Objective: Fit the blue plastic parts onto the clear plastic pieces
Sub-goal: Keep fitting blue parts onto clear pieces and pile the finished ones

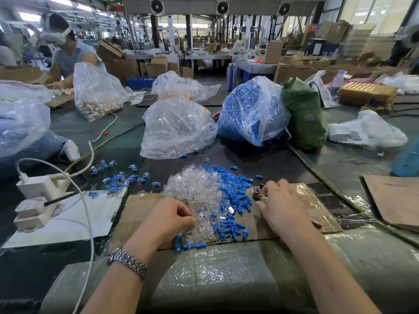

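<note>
resting two hands, left hand [170, 219] and right hand [286, 206], beside uncountable blue parts [235, 198].

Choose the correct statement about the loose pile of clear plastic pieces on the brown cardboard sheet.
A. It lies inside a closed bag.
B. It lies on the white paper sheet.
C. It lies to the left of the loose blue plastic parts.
C: the loose pile of clear plastic pieces sits on the brown cardboard sheet, with the loose blue plastic parts directly to its right.
</note>
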The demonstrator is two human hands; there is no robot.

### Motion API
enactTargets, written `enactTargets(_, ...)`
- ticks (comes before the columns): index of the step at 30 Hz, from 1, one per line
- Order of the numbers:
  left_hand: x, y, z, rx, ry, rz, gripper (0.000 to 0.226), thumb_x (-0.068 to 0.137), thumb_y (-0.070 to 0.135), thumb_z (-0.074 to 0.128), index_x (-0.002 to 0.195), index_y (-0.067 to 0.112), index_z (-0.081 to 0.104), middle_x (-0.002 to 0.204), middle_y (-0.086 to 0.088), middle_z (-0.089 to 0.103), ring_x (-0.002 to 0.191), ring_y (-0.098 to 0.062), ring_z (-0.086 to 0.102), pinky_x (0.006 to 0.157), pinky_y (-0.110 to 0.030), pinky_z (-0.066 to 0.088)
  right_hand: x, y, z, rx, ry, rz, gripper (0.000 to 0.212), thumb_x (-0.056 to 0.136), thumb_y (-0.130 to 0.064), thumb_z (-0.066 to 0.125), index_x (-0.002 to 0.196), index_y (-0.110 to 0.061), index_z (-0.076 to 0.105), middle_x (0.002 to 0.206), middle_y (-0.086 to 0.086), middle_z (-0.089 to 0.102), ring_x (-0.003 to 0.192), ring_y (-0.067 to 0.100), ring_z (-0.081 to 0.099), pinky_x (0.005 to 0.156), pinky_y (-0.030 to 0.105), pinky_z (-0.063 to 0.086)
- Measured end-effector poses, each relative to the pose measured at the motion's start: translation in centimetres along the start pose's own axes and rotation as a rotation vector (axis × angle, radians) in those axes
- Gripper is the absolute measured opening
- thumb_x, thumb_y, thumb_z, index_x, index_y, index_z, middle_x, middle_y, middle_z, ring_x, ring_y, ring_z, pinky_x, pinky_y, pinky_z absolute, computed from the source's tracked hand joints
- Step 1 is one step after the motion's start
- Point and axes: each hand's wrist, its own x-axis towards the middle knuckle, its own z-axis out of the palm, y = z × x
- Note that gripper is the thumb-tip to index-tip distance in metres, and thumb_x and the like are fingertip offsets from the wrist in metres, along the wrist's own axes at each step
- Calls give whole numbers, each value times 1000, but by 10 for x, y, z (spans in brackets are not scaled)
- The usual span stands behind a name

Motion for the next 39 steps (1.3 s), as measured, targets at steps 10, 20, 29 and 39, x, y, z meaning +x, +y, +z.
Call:
enactTargets(10, 2, -5, 6, 0, 185, 51, 14, 89, 31, 76, 79, 27, 67, 74, 9, 70, 64, 7, 65, 55, -10, 50, -12, -20, 3, 172, -290, -229, 7, 92, -23, 72, 99, -23, 73, 99, -5, 73, 90, 12, 65, 82, 28, 53)
enactTargets(20, 0, -7, -10, -938, 77, -74, 31, 77, 13, 77, 106, 5, 74, 92, -17, 77, 84, -28, 77, 69, -27, 63, -6, -26, 4, 344, -112, -188, 12, 97, -16, 61, 103, -24, 68, 98, -7, 70, 83, 7, 61, 66, 18, 44)
enactTargets(29, 2, -9, -9, -1195, 23, -109, 32, 72, 8, 80, 103, 1, 75, 107, -18, 76, 102, -30, 73, 88, -39, 60, -9, -52, -8, 1014, -130, -157, 7, 89, -16, 76, 85, -22, 74, 77, -2, 74, 71, 9, 68, 73, 25, 59)
enactTargets(39, -5, 0, -11, -1599, -42, -125, 34, 79, -5, 69, 112, -9, 65, 98, -24, 73, 85, -31, 76, 65, -29, 63, -17, -73, -4, 1119, -142, -245, 5, 96, -15, 68, 91, -14, 68, 78, 5, 75, 76, 19, 74, 79, 35, 61)
